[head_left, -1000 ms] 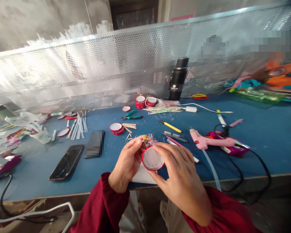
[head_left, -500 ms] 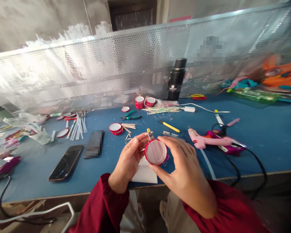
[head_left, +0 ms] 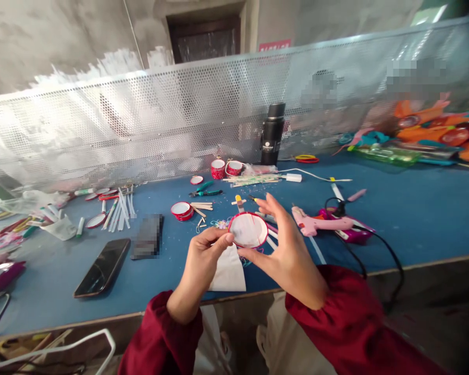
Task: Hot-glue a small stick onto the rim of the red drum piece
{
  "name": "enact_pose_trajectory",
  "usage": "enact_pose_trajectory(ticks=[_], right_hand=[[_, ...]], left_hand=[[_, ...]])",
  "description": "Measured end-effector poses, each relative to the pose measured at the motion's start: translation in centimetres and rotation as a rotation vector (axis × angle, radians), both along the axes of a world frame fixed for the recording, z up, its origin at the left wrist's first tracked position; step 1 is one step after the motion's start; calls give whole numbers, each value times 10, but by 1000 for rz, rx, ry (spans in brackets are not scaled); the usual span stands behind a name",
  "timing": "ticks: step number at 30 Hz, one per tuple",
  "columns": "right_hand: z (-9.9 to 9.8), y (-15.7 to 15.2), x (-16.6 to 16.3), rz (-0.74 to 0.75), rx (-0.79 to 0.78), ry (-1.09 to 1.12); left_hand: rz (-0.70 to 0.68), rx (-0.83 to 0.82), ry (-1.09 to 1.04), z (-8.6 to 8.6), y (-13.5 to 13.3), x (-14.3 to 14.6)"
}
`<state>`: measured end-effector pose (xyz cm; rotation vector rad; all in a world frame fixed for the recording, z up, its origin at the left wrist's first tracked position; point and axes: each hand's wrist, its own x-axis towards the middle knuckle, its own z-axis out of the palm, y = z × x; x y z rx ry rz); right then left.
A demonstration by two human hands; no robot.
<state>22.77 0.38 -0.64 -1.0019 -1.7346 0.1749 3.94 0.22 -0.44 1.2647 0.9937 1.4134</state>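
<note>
My left hand [head_left: 207, 258] pinches the left edge of a small round disc [head_left: 248, 232] with a red rim and a pale, glossy face. From the disc's far edge sticks up a short flat piece with a yellow tip [head_left: 239, 200] and a small white crosspiece. My right hand [head_left: 287, 247] is beside the disc with its fingers spread. Its thumb lies at the disc's lower edge; whether it touches cannot be made out. Below the disc, a white sheet [head_left: 229, 271] lies on the blue table [head_left: 410, 219], with coloured threads [head_left: 252, 258] beside it.
On the right lies a pink glue gun [head_left: 316, 223] with black cords. Two phones, one a black phone [head_left: 102, 268], lie left of my hands. Farther back are red-rimmed tins [head_left: 182, 210], green-handled pliers [head_left: 206, 190], a yellow-and-red tool [head_left: 306, 159] and a black flask [head_left: 272, 134].
My left thumb has come onto the disc's edge. The right fingers have lifted off the far rim and spread. The disc now tilts flatter, and the view has shifted slightly.
</note>
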Motion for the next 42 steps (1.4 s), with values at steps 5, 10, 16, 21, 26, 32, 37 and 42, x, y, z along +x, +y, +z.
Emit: enact_pose_trajectory(ticks=[5, 10, 16, 21, 26, 32, 37, 42], right_hand=[[-14, 8, -7, 354, -338, 271], [-4, -1, -9, 473, -489, 246], [4, -5, 2, 275, -433, 276], [9, -4, 5, 147, -105, 189], [14, -5, 4, 363, -21, 262], [11, -1, -1, 311, -225, 285], [19, -2, 14, 146, 23, -138], [48, -4, 28, -246, 414, -368]], left_hand=[[-5, -226, -284, 4, -4, 6], [-49, -332, -466, 9, -3, 6], [-32, -344, -591, 10, 4, 3], [-26, -371, -606, 9, 6, 6], [-23, -380, -587, 7, 7, 8], [-14, -367, -589, 6, 9, 8], [64, -297, -547, 8, 14, -5], [194, -260, -505, 9, 18, -14]])
